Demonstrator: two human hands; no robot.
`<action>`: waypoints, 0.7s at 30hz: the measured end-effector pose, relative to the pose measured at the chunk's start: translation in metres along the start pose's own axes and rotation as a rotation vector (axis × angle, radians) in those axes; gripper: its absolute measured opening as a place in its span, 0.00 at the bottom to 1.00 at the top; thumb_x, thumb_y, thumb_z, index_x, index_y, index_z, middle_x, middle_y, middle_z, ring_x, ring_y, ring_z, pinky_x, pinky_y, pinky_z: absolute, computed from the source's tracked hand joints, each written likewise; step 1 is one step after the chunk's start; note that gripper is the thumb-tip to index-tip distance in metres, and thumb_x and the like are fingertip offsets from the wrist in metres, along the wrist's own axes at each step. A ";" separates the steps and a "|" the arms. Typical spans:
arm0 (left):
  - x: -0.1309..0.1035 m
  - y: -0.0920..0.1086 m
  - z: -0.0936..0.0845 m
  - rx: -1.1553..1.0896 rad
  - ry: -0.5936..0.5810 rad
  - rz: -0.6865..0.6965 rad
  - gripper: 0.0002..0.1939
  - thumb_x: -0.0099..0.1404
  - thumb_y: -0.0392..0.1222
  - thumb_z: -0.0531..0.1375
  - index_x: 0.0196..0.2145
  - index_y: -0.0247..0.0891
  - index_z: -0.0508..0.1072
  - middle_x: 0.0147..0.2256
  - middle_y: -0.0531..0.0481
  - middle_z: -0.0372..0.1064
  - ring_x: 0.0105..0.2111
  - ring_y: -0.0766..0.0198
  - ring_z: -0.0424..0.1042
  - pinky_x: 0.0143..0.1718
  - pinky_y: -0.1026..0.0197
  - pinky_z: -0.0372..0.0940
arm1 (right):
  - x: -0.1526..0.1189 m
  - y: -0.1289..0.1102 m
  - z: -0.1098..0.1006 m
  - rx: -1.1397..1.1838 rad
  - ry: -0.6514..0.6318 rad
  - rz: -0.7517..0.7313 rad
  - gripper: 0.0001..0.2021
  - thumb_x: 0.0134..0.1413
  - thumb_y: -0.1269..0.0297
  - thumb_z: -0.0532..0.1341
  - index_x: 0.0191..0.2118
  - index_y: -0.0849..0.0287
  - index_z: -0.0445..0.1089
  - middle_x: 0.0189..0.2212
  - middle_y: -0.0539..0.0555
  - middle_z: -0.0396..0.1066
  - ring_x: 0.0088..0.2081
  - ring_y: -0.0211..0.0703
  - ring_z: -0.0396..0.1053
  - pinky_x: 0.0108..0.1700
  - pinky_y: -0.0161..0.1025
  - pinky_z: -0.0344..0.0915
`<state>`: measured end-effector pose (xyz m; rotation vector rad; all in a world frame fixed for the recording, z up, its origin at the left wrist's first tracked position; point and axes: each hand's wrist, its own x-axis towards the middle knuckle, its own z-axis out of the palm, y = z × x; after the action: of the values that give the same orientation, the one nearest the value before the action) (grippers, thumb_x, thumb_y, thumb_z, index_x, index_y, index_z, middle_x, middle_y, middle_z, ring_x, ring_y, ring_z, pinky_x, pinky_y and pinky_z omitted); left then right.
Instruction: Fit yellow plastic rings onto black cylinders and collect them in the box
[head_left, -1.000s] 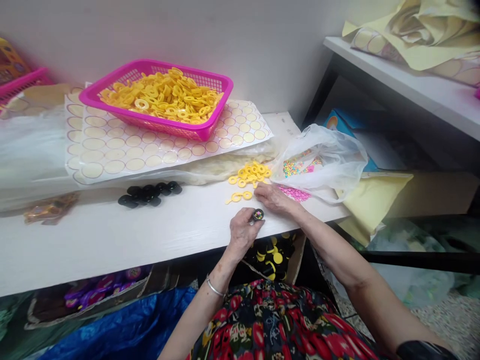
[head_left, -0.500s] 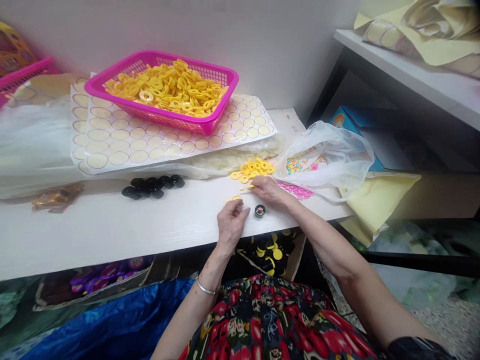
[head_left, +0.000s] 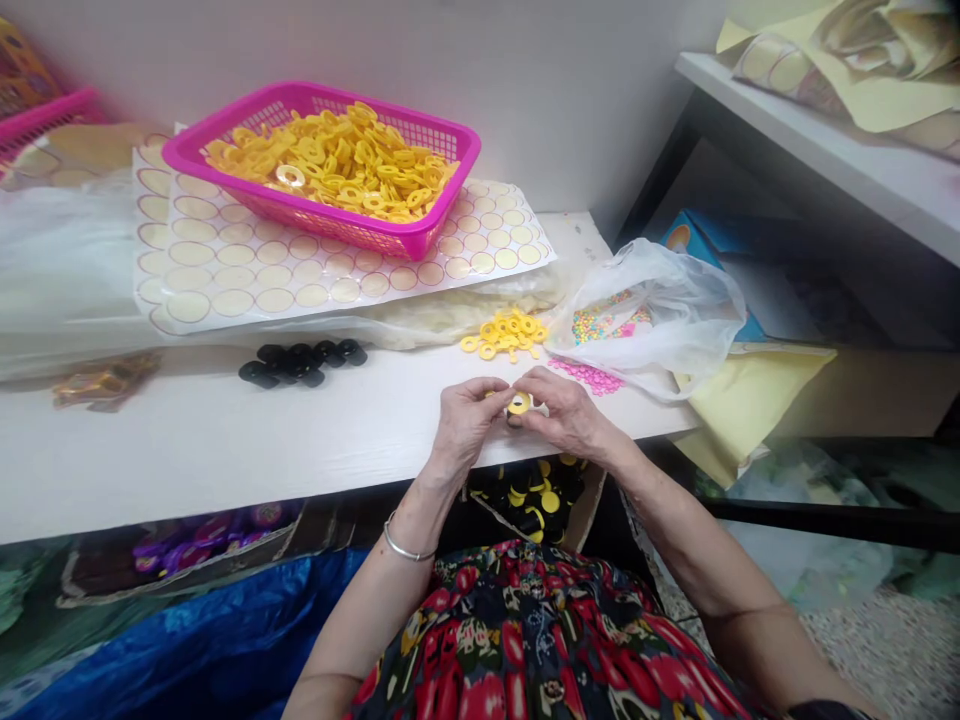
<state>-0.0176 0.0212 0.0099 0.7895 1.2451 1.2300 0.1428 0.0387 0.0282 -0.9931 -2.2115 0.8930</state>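
1. Currently, the right hand (head_left: 566, 412) has its fingers clamped on a yellow ring (head_left: 519, 409), nearer the wearer than the pink basket (head_left: 409, 243) and to its right.
2. The left hand (head_left: 459, 420), also on the basket's near side, has thumb and fingertips drawn together beside that ring; whether they grip anything, I cannot tell.
3. A small black cup (head_left: 513, 420), mostly hidden, shows just under the ring, likewise right of the basket on its near side.
4. Loose yellow rings (head_left: 510, 330), pink beads (head_left: 592, 377) and a plastic bag (head_left: 675, 320) lie to the basket's near right; black caps (head_left: 300, 362) sit on its near side.
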 end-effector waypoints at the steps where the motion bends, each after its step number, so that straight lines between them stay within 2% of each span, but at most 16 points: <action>1: -0.001 -0.002 -0.001 0.003 0.021 -0.002 0.12 0.45 0.42 0.67 0.26 0.32 0.75 0.20 0.54 0.67 0.17 0.75 0.59 0.19 0.69 0.55 | -0.004 0.001 0.002 -0.019 0.014 0.006 0.08 0.51 0.64 0.60 0.38 0.59 0.67 0.35 0.53 0.64 0.37 0.40 0.62 0.38 0.36 0.59; 4: -0.003 -0.011 -0.004 -0.028 0.101 -0.048 0.12 0.47 0.44 0.67 0.26 0.32 0.74 0.17 0.55 0.65 0.16 0.75 0.58 0.19 0.69 0.53 | -0.012 0.007 0.011 -0.029 0.054 0.077 0.09 0.50 0.63 0.62 0.38 0.59 0.67 0.36 0.53 0.63 0.37 0.40 0.62 0.38 0.36 0.59; 8: -0.006 -0.026 -0.004 -0.041 0.140 -0.104 0.14 0.49 0.47 0.65 0.25 0.32 0.72 0.13 0.57 0.61 0.14 0.75 0.56 0.16 0.70 0.49 | -0.017 0.015 0.024 -0.011 0.023 0.140 0.08 0.49 0.64 0.63 0.36 0.59 0.67 0.34 0.51 0.62 0.34 0.38 0.62 0.37 0.35 0.58; 12: -0.010 -0.035 0.004 -0.103 0.193 -0.118 0.16 0.49 0.49 0.65 0.23 0.32 0.69 0.13 0.57 0.60 0.14 0.75 0.56 0.16 0.70 0.50 | -0.016 0.016 0.030 -0.005 0.030 0.185 0.05 0.49 0.68 0.61 0.34 0.60 0.67 0.32 0.50 0.61 0.31 0.36 0.60 0.34 0.34 0.57; 16: -0.012 -0.036 0.015 -0.148 0.222 -0.144 0.17 0.44 0.47 0.68 0.21 0.33 0.67 0.13 0.58 0.60 0.13 0.76 0.55 0.15 0.70 0.49 | -0.013 0.013 0.031 0.026 0.050 0.229 0.04 0.49 0.70 0.61 0.33 0.59 0.68 0.29 0.49 0.60 0.30 0.35 0.59 0.32 0.33 0.56; 19: -0.011 -0.037 0.018 -0.150 0.239 -0.153 0.16 0.41 0.45 0.69 0.20 0.32 0.68 0.16 0.58 0.63 0.13 0.77 0.55 0.15 0.70 0.49 | -0.013 0.012 0.032 0.146 0.084 0.258 0.05 0.47 0.68 0.63 0.33 0.59 0.70 0.29 0.49 0.62 0.32 0.36 0.61 0.34 0.34 0.58; 21: -0.010 -0.039 0.018 -0.121 0.241 -0.140 0.16 0.41 0.45 0.69 0.21 0.32 0.69 0.16 0.58 0.63 0.14 0.77 0.54 0.15 0.70 0.48 | -0.014 0.012 0.036 0.333 0.122 0.327 0.07 0.47 0.63 0.63 0.34 0.59 0.70 0.30 0.50 0.64 0.31 0.36 0.63 0.33 0.34 0.61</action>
<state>0.0107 0.0062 -0.0204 0.4683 1.3807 1.2991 0.1307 0.0212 -0.0064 -1.2244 -1.7521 1.2607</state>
